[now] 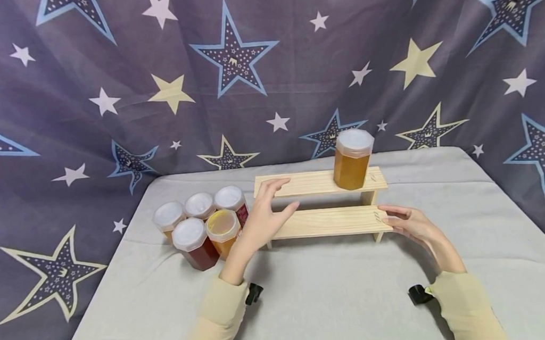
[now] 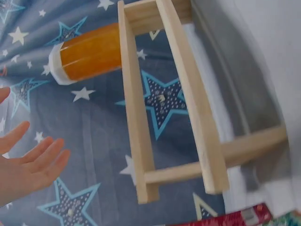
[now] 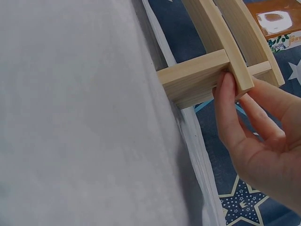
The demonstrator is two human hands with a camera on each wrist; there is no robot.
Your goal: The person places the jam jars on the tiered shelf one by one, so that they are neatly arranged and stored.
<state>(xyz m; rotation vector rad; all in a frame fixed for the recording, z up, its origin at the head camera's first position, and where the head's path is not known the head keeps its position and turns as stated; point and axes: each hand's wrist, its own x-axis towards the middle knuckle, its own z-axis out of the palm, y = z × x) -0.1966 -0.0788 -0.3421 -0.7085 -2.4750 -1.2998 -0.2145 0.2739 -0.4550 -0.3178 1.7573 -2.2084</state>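
Observation:
A two-step wooden rack (image 1: 322, 223) stands on the covered table. An octagonal jar of amber honey (image 1: 351, 170) with a whitish lid sits upright near the right end of its upper step. My right hand (image 1: 415, 226) pinches the right end of the lower step, thumb and fingers at the board's corner in the right wrist view. Over the rack's left end, my left hand (image 1: 263, 220) has its thumb and fingers spread apart and holds nothing. In the left wrist view its fingers (image 2: 44, 160) are away from the wood.
Left of the rack several lidded jars stand in a cluster, among them a dark red jar (image 1: 195, 244) and a yellow-topped amber jar (image 1: 223, 230). A grey cloth (image 1: 330, 299) covers the table. Behind it hangs a star-patterned curtain (image 1: 302, 61).

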